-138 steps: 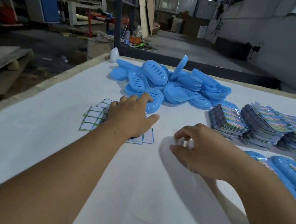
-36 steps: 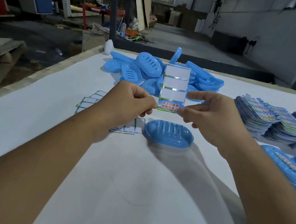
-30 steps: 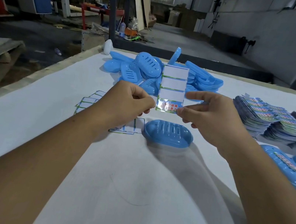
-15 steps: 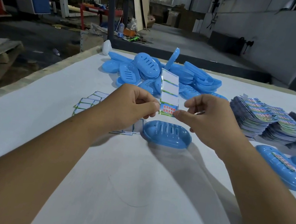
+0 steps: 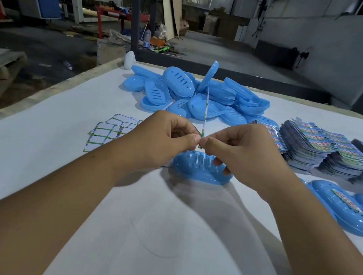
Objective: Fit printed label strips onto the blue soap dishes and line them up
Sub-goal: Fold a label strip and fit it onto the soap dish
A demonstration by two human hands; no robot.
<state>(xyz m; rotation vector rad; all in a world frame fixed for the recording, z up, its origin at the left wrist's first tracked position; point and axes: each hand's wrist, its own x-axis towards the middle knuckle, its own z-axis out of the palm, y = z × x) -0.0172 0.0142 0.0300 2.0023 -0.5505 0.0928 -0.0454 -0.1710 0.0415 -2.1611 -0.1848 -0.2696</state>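
I am pinching one label strip between both thumbs and forefingers; it is standing upright, edge-on to me. My left hand is gripping its lower end from the left, my right hand from the right, thumbs nearly touching, both forearms reaching forward over the white surface. Directly beneath my hands one blue soap dish is lying slotted side up. To my right at least two labelled dishes are lying side by side. A heap of bare dishes, too tangled to count, is sitting beyond, beside stacks of printed labels. Loose white-faced strips are lying at left.
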